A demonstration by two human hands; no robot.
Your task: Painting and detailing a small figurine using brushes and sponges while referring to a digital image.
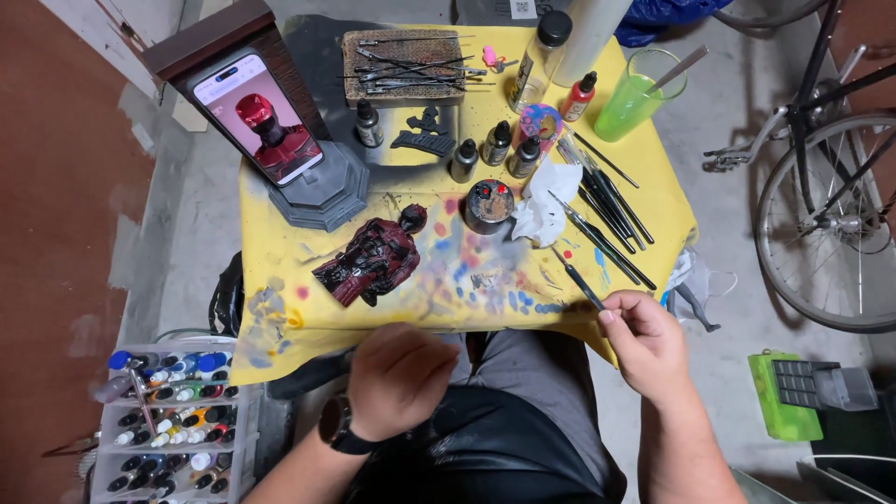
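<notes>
My right hand [648, 342] pinches the end of a thin paintbrush [577, 277] at the near right edge of a small table with a paint-stained yellow cover [280, 271]. My left hand [399, 377], a dark watch on its wrist, hovers curled over my lap below the table's front edge, and I cannot see anything in it. A dark red and black figurine [373, 259] lies on its side left of centre. A round dark pot with red dabs [488, 203] stands beside a crumpled white tissue [544, 203].
A phone [259, 118] showing a red helmeted figure leans on a grey pedestal [322, 194]. Small paint bottles [495, 142], several brushes [607, 210], a green cup [635, 97] and a tool rack [403, 65] crowd the back. A paint bottle rack [173, 425] stands lower left, a bicycle [826, 177] right.
</notes>
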